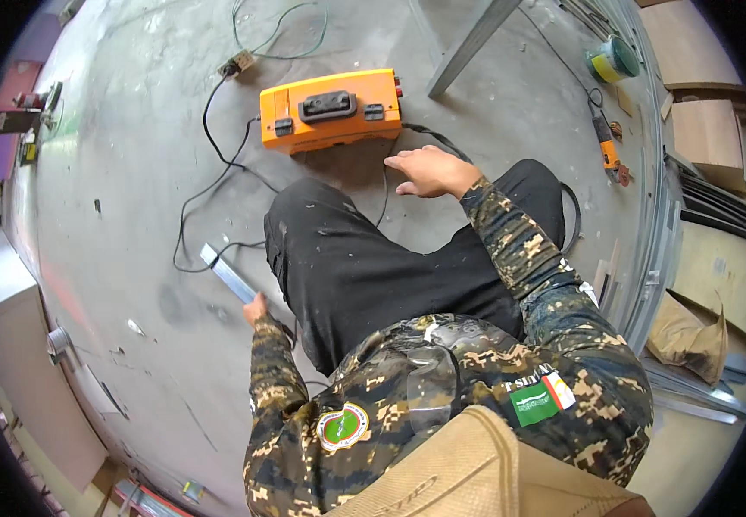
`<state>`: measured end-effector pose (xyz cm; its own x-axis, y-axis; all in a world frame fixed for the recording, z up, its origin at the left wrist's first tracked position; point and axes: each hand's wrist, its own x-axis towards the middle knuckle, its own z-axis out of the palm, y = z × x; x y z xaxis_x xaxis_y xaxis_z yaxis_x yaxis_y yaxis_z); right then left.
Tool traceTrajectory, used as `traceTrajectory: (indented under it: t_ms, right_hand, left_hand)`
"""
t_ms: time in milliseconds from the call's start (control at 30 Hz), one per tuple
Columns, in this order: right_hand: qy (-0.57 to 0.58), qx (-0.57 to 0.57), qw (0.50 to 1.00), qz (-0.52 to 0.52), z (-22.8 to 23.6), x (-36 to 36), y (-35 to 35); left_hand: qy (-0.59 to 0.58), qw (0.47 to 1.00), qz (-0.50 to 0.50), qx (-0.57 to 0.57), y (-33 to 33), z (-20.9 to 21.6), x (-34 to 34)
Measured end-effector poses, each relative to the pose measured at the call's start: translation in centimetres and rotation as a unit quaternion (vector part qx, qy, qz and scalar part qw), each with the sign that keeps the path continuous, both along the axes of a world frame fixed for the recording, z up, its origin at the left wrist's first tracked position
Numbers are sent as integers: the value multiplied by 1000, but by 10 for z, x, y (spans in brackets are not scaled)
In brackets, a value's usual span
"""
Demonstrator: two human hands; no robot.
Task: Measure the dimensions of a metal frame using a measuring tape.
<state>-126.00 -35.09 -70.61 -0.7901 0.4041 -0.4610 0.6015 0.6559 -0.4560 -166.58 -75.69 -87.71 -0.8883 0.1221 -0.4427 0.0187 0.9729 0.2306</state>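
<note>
Down at my left side, my left hand [256, 308] is closed around the lower end of a short, silver metal bar [228, 274], which slants up and away to the left just above the floor or on it; I cannot tell which. Over my knees, my right hand [431, 171] is empty, fingers stretched out toward the left. Just beyond it stands an orange welding machine [331, 132] with a black carry handle [328, 106] on top. A thick black cable [438, 136] leaves its right end.
Thin black cords [209, 191] loop over the grey floor [144, 155] to a socket box [237, 65]. A metal leg [468, 52] rises behind the machine. Rightward lie an orange angle grinder [609, 153], a bucket [612, 60] and long metal profiles [655, 276]. A panel [37, 370] stands left.
</note>
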Motion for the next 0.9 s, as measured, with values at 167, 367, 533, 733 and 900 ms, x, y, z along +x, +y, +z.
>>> traceTrajectory:
  t_ms: [167,367,533,733,900]
  right_hand:
    - [-1,33,999,10,16,8,5]
    - [55,47,997,28,30,3,1]
    - [161,35,985,44,30,3,3]
    - [235,8,970,61,59,4,3]
    - [166,18,985,39,69,29,10]
  left_hand:
    - [-12,978,136,161,-78,26,43]
    - [176,947,110,245,-162,66,115]
    - [332,894,1,302,-73,113,55]
    - [493,672,-251,492,113,184,-8]
    - [459,614,-460,447,270,273,40]
